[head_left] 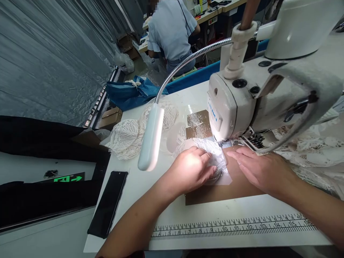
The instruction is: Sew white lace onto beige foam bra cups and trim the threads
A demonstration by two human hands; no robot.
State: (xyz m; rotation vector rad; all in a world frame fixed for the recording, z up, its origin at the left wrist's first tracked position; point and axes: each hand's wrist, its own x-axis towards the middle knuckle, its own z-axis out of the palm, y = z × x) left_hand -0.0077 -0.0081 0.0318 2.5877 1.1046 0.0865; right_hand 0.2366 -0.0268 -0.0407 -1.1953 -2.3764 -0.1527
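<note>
My left hand [195,166] lies on a piece of white lace [219,157], its fingers curled and closed on the fabric just left of the needle area. Under the lace is a pale sheet [227,179] on a brown board [204,197]. My right hand [259,168] rests flat on the same board to the right, fingers stretched out, apart from the lace. The white sewing machine [223,104] stands right behind both hands; its head hides part of the lace's far edge.
A lamp [152,138] on a bendy metal neck hangs left of my hands. Lace pieces [126,138] lie behind it, more lace [309,147] at right. A black phone [107,204] and a printed ruler [228,229] are near the front edge. A person [172,32] sits beyond.
</note>
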